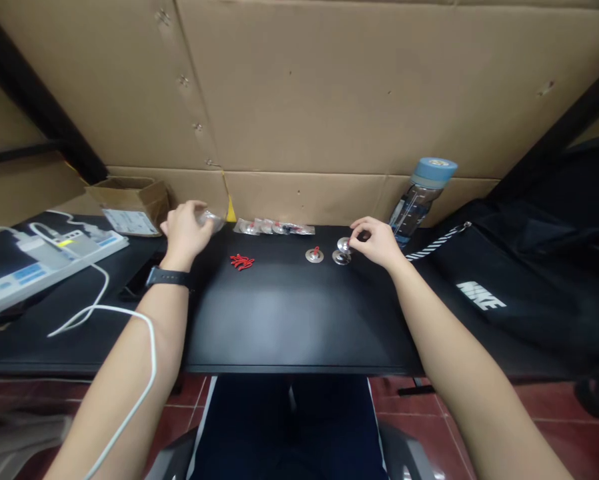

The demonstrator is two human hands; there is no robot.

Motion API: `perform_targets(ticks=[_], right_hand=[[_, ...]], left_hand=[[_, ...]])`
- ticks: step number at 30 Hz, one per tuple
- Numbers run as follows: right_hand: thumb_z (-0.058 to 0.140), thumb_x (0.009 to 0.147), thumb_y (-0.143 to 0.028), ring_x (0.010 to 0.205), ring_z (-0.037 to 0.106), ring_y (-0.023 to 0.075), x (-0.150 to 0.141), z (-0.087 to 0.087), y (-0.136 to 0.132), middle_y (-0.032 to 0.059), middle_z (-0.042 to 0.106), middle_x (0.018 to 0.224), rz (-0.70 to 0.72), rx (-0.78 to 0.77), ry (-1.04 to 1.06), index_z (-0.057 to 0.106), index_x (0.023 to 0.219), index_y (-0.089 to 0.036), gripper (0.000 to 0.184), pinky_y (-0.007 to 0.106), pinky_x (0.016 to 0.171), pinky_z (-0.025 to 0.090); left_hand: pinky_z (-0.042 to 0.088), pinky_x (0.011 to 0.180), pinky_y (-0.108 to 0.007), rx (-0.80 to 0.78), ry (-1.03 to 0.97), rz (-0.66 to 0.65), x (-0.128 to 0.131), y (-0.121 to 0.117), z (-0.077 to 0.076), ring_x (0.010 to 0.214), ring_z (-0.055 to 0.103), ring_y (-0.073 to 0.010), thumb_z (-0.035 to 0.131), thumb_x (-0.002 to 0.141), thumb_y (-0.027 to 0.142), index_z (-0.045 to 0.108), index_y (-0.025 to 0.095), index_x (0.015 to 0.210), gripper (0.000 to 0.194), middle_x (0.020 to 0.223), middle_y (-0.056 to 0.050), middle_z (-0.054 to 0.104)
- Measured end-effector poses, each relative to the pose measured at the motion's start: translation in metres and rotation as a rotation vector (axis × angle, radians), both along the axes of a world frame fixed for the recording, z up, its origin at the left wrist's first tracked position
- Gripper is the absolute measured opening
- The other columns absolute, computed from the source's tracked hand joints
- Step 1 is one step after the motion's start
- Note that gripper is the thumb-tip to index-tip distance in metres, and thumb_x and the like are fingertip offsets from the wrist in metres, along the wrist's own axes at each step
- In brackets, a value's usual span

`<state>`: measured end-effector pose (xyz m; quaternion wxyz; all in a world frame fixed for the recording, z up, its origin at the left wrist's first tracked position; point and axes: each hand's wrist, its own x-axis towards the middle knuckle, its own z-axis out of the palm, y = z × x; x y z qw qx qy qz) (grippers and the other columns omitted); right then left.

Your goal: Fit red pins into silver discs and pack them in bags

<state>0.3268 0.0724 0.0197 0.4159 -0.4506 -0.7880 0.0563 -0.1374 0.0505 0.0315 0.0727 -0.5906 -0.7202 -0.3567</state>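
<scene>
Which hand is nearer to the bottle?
Right. The right hand is close beside the bottle, to its left in the picture; the left hand is farther off, near the cardboard box.

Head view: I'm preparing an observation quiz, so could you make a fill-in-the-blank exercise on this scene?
1. The strings in the small loose pile are ____.
2. The hand at the shiny discs is the ____ one.
3. The watch is on the ____ wrist.
4. The white lettering on the black bag reads ____.

Missing words: red; right; left; NIKE.
</scene>
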Motion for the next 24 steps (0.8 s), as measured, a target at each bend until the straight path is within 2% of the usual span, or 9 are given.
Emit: perform_targets(ticks=[2, 4, 7, 9, 13, 19, 24], right_hand=[[0.073, 0.072, -0.025, 0.09, 0.073, 0.0268, -0.002, -0.003, 0.001, 0.0095, 0.077, 0.1, 0.015, -0.013, 0.0, 0.072, 0.065, -0.021, 0.008, 0.035, 0.067, 0.053], [0.072, 0.073, -0.026, 0.089, 0.073, 0.0269, -0.004, -0.005, 0.002, 0.0101, 0.077, 0.098, 0.027, -0.015, -0.001, 0.072, 0.065, -0.021, 0.009, 0.035, 0.065, 0.052], [0.073, 0.073, -0.027, 0.089, 0.073, 0.0264, -0.006, -0.004, 0.001, 0.01, 0.077, 0.099, 0.036, -0.014, 0.004, 0.073, 0.066, -0.021, 0.009, 0.035, 0.067, 0.053], [0.073, 0.073, -0.027, 0.089, 0.073, 0.0261, -0.008, -0.004, 0.0, 0.0099, 0.077, 0.099, 0.04, -0.012, 0.007, 0.073, 0.066, -0.021, 0.009, 0.035, 0.067, 0.053], [0.072, 0.073, -0.026, 0.089, 0.074, 0.0258, -0.009, -0.002, -0.002, 0.01, 0.077, 0.099, 0.051, -0.002, 0.012, 0.073, 0.067, -0.021, 0.008, 0.035, 0.067, 0.053], [0.074, 0.073, -0.025, 0.091, 0.073, 0.0263, -0.007, 0.0, -0.002, 0.0094, 0.077, 0.101, 0.052, -0.008, 0.004, 0.073, 0.067, -0.021, 0.007, 0.035, 0.068, 0.053], [0.073, 0.072, -0.023, 0.09, 0.073, 0.0261, -0.009, 0.0, -0.002, 0.0086, 0.077, 0.1, 0.056, -0.016, 0.01, 0.073, 0.067, -0.021, 0.006, 0.036, 0.069, 0.053]], left_hand=[[0.037, 0.11, -0.06, -0.067, -0.012, 0.089, -0.013, 0.003, -0.01, 0.134, 0.05, -0.0439, 0.062, 0.093, 0.039, 0.064, 0.022, 0.133, 0.043, 0.138, -0.018, 0.065], [0.036, 0.108, -0.062, -0.128, 0.001, 0.125, -0.018, 0.006, -0.02, 0.135, 0.048, -0.0458, 0.063, 0.093, 0.043, 0.064, 0.021, 0.134, 0.047, 0.139, -0.021, 0.064], [0.035, 0.106, -0.059, -0.165, 0.047, 0.142, -0.015, 0.011, -0.03, 0.133, 0.047, -0.0455, 0.061, 0.093, 0.046, 0.067, 0.02, 0.132, 0.048, 0.139, -0.021, 0.065], [0.034, 0.105, -0.058, -0.152, 0.069, 0.15, -0.012, 0.014, -0.032, 0.131, 0.049, -0.044, 0.058, 0.094, 0.042, 0.072, 0.02, 0.124, 0.04, 0.135, -0.019, 0.068], [0.031, 0.103, -0.059, -0.102, 0.065, 0.178, -0.011, 0.017, -0.028, 0.128, 0.049, -0.0438, 0.055, 0.096, 0.037, 0.078, 0.02, 0.108, 0.031, 0.125, -0.019, 0.071], [0.028, 0.103, -0.058, 0.033, -0.056, 0.222, -0.017, 0.012, -0.014, 0.121, 0.053, -0.0404, 0.061, 0.096, 0.039, 0.078, 0.021, 0.1, 0.025, 0.112, -0.016, 0.075], [0.028, 0.104, -0.057, 0.047, -0.05, 0.266, -0.018, 0.01, -0.008, 0.117, 0.054, -0.0364, 0.071, 0.093, 0.046, 0.078, 0.02, 0.099, 0.028, 0.109, -0.011, 0.075]])
